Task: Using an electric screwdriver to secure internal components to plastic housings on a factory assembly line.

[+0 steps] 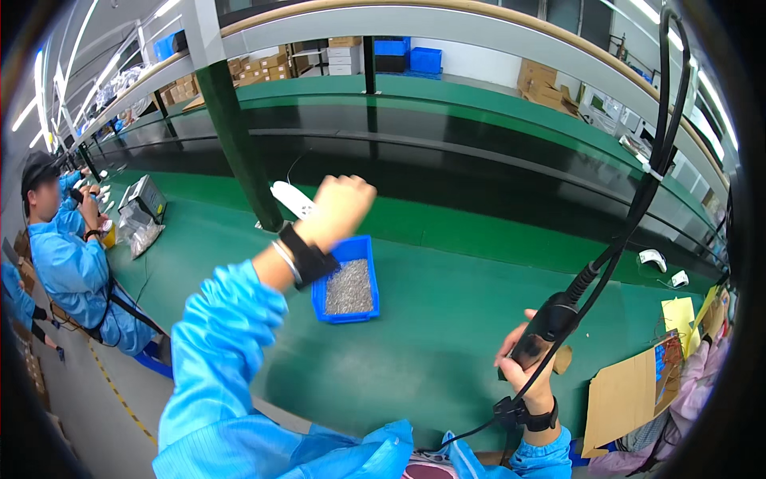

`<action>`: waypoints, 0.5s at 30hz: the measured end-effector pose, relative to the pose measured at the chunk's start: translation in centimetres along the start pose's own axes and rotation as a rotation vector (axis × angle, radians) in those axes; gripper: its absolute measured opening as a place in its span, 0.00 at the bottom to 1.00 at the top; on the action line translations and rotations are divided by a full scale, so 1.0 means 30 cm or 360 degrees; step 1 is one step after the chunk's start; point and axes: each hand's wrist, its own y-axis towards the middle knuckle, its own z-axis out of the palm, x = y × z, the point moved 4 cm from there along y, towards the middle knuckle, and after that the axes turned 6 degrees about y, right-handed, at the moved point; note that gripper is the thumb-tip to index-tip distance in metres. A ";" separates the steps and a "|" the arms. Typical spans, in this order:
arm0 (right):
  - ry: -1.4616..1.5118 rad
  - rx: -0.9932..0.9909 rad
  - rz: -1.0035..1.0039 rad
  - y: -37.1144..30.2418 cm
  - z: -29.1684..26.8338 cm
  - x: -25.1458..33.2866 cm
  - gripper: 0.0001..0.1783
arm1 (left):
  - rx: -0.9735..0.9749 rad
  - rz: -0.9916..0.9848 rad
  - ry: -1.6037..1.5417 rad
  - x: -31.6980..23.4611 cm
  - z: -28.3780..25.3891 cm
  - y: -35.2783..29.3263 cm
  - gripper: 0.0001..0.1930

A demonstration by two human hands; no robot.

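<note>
My left hand (343,209) is raised over the far side of the bench, its fingers curled with their tips hidden. A white plastic piece (292,199) with small slots and a thin wire shows just beside it; I cannot tell whether the hand holds it. Below the left wrist, a blue bin (320,302) contains many small grey metal parts (349,287). To the right, my right hand (530,359) is wrapped round a black electric screwdriver (550,326), which hangs from a thick cable. The screwdriver's tip is hidden.
A dark green post (239,144) rises left of my left hand. Black cables (648,185) hang at right. White pieces (652,259) and an open cardboard box (626,395) lie at far right. A co-worker in blue (68,255) sits at left, near a plastic bag (144,235).
</note>
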 end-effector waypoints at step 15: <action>-0.0298 -0.0246 -0.0237 0.042 -0.088 -0.022 0.38 | 0.0259 0.0092 0.0151 0.341 0.428 0.033 0.23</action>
